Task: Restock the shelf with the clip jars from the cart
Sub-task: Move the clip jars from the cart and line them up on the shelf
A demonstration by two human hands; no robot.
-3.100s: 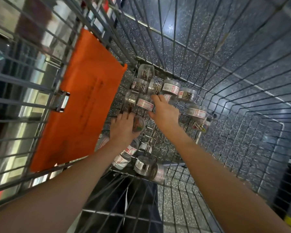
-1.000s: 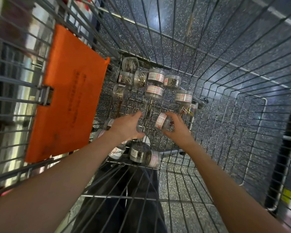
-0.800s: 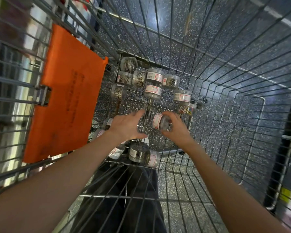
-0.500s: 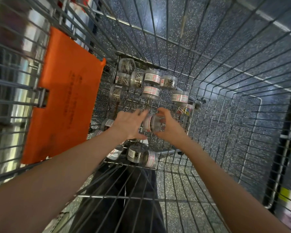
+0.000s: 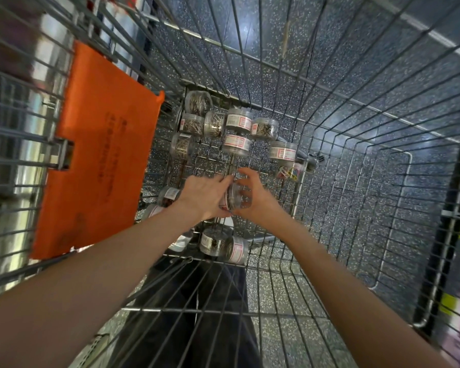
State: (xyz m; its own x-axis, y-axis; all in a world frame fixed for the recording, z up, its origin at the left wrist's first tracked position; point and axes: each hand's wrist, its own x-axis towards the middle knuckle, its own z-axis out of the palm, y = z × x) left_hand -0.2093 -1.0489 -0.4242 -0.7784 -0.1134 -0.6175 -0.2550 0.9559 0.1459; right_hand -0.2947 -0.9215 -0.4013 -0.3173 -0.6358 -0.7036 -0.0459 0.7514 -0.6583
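- No shelf is seen in the head view, so no restocked jar can be confirmed; the task is judged to be at an early stage.
- One small clear plastic clip jar with a red-and-white label (image 5: 232, 197) is held between both hands, lifted just above the wire floor of the grey metal shopping cart (image 5: 356, 144).
- A cluster of similar clear round jars of metal clips (image 5: 234, 128) is left lying at the far end of the cart floor, some on their sides, touching one another.
- A jar of coloured clips (image 5: 289, 171) is seen just beside that cluster, to the right of the hands.
- Another group of clear labelled jars (image 5: 223, 244) lies near the person's end of the cart, partly hidden under the left forearm; all of these are judged to be left to carry.
- The left hand (image 5: 203, 195) is extended into the cart with its back facing the camera and its fingers wrapped over the left side of the held jar.
- The right hand (image 5: 255, 197) is curled around the jar's right side, with thumb and fingers spread over it.
- Both forearms are stretched downward and forward, converging at the jar.
- An orange plastic flap with dark printing (image 5: 101, 150) is seen against the cart's left wall, well apart from the hands.
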